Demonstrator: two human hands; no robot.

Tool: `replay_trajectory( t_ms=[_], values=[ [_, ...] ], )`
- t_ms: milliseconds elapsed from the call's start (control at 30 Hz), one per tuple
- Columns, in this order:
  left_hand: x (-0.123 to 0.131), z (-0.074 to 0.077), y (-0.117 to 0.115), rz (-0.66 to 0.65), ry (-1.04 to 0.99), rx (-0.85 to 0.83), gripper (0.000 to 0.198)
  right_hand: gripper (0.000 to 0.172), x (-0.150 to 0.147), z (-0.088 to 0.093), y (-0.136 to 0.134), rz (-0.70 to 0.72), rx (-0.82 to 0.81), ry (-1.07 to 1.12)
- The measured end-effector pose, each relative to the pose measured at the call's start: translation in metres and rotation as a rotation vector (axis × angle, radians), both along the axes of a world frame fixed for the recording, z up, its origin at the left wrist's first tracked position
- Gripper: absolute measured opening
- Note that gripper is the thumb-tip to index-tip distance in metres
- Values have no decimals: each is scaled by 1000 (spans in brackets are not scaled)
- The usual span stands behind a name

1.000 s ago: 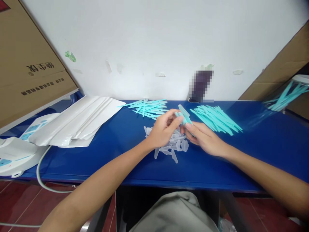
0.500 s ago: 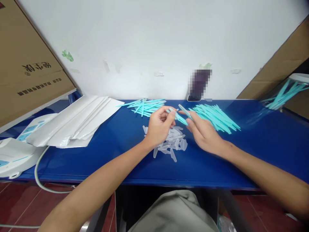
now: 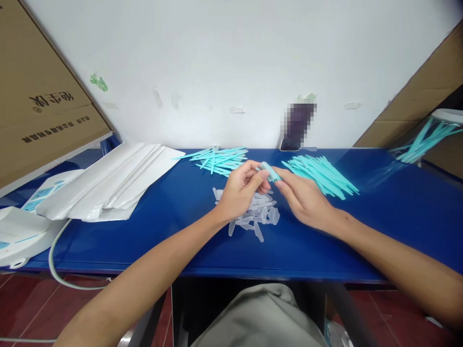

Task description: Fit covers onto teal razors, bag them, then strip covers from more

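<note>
My left hand is closed round one end of a few slim turquoise eyebrow razors, thumb on top. From the other side, my right hand pinches the same small bunch between thumb and fingers. A pale, translucent cover seems to sit on the uppermost razor; fingers hide most of the rest. Loose translucent blade caps lie on the blue table below and partly behind my left hand. One heap of turquoise razors lies behind my left hand, and a more aligned pile is beyond my right.
White plastic bags and a white device with a cable are on the left. A blurred-out phone leans against the wall. A clear jar of turquoise razors lies at far right. Cardboard stands at the left.
My hands have come closer together. The capped razor in my right hand has swung against the razors in my left, and both hands now meet on the bunch.
</note>
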State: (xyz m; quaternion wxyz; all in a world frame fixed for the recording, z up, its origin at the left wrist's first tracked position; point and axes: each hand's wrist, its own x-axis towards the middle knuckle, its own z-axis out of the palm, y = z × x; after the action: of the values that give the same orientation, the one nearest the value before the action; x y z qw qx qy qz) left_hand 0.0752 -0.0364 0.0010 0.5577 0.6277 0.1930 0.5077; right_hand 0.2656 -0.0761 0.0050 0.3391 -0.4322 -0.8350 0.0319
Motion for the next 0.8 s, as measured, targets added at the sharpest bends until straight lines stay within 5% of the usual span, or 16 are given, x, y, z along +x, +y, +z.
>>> replay_trajectory(
  t_ms=[500,800],
  values=[
    [-4,-2,3,495,529,423,51,36,-1,-4,1,-183,300,-299],
    [-7,0,12,513,504,607,46,41,-6,-3,0,-131,183,-227]
  ],
)
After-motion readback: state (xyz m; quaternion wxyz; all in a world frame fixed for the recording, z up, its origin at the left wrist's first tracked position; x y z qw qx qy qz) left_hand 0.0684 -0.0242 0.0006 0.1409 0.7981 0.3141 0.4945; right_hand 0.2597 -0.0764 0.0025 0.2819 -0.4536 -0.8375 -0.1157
